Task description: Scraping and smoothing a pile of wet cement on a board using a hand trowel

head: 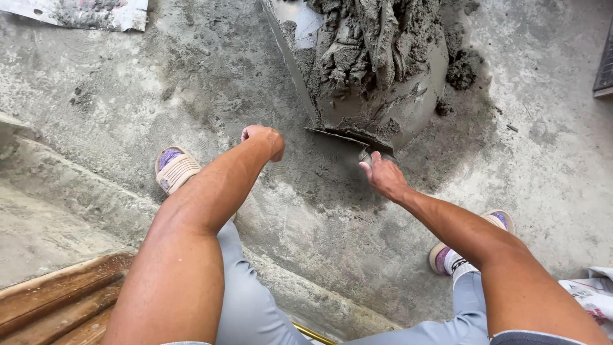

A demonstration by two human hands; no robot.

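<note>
Rough grey concrete floor fills the head view, darkened with wet smears around a heap of mortar at the upper centre of the frame. Your right hand reaches toward the heap's lower edge, fingers curled around the handle of a trowel, whose flat blade lies against the foot of the heap. That arm runs out straight from the lower right. Your left hand sits just left of the blade, closed into a loose fist with nothing visible in it, wrist bent, forearm rising from the lower left. Sandalled feet flank both arms on the floor.
</note>
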